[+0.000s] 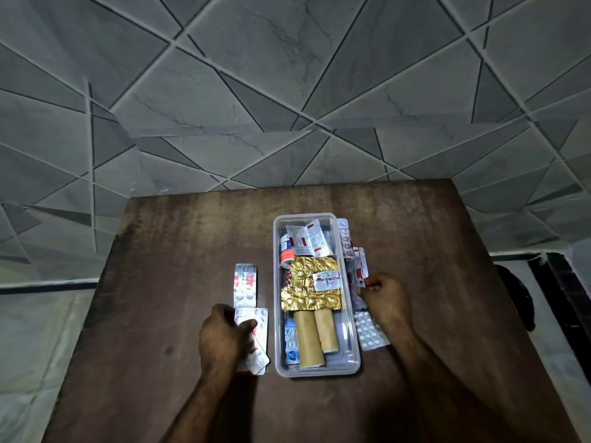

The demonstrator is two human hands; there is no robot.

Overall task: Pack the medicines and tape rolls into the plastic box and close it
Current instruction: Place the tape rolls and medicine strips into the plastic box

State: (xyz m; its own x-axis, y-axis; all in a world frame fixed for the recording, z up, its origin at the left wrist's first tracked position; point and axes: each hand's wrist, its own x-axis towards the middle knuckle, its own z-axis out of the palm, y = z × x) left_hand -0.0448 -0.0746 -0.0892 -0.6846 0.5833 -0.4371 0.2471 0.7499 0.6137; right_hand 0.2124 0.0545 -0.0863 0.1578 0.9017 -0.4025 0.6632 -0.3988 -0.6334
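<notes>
1. Gripping low at about seven o'clock from the plastic box point(348, 367), the left hand point(224, 340) had its thumb and fingers closed on a small stack of blister strips point(257, 337) lying on the wooden table point(160, 282); the slick foil cards looked ready to fan apart and slide if lifted by one edge.

2. Just beyond it, at nine o'clock from the box, a long silver strip point(245, 286) lay flat and loose on the table, easy to forget.

3. At four o'clock from the box, a white pill strip point(371, 334) lay partly under the right forearm; a careless sweep of that arm might have dragged it off the table.

4. The right hand point(383, 298), at three o'clock, pinched a red-and-white strip point(361, 273) between curled fingers, close against the box wall. More strips were heaped there, and I couldn't tell how many it held.

5. Inside the box, two tan tape rolls point(315, 337) lay at the near end, a crumpled gold foil sheet point(308, 287) across the middle, and packets point(305, 239) at twelve o'clock.

6. The risk I saw was the contents riding above the rim and blocking closure. No lid was in view.
</notes>
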